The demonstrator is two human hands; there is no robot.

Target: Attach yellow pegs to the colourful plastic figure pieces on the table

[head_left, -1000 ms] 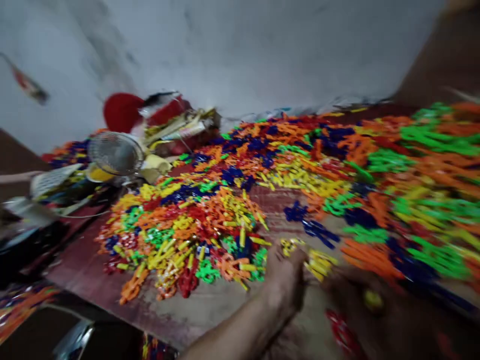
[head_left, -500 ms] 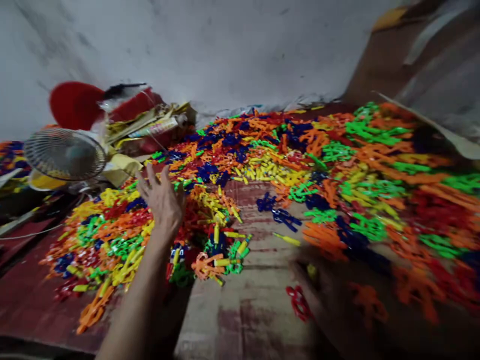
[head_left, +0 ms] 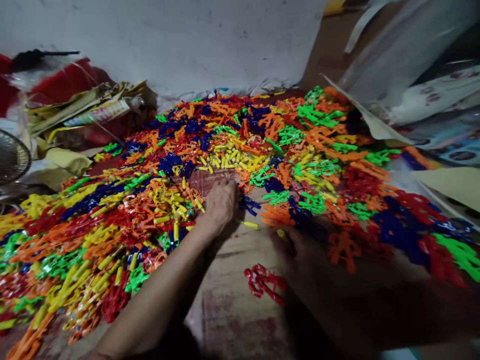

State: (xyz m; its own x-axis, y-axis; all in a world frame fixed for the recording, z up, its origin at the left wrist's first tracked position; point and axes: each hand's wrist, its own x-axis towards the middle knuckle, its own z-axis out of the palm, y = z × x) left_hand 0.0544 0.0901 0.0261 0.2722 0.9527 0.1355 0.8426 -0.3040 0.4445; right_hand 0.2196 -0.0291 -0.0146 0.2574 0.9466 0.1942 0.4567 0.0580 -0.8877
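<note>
Yellow piece (head_left: 281, 234): at the fingertips of the right hand (head_left: 302, 260); small, bright, mostly hidden.
Right hand: fingers drawn nearly together around it, in shadow.
Left hand (head_left: 222, 205): fingers curled under; can't see what they hold.
Yellow stick (head_left: 250, 225): between both hands.
Red piece (head_left: 262, 283): glossy, just beside the right hand.
Heaps (head_left: 131, 215): mixed colours, either side.

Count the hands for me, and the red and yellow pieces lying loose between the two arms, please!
Hands, left hand and right hand: 2
Loose red piece: 1
Loose yellow piece: 1
Total: 4
</note>
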